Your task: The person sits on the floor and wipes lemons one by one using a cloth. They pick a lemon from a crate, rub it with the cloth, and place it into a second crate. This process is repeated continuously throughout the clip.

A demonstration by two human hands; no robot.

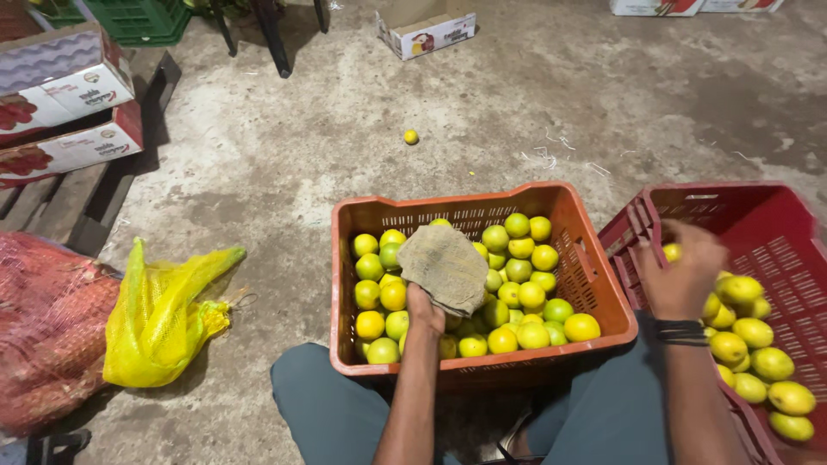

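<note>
- The left hand (424, 312) is closed on a rough brownish cloth (445, 265), held above the fruit in the orange crate (594, 284) that sits on the floor between the person's knees.
- The right hand (683, 269) is curled around a yellow citrus fruit (671, 251), only a sliver of which shows past the fingers, so it is probably one fruit, though the view does not settle that. The hand hangs over the near wall of the red crate (780, 228) at the right.
- The orange crate is filled across its whole bottom with green and yellow citrus, heaped in places.
- The red crate holds far fewer, gathered along its near side; most of its bottom is bare.
- Judged from that, the move from one crate to the other is at an early stage, with most of the fruit not yet handled.
- One lone fruit (411, 136) lies on the concrete floor (362, 129), well apart from both crates.
- At the left lie a yellow mesh bag (164, 314), a red mesh sack (47, 331) and stacked cardboard boxes (65, 108).
</note>
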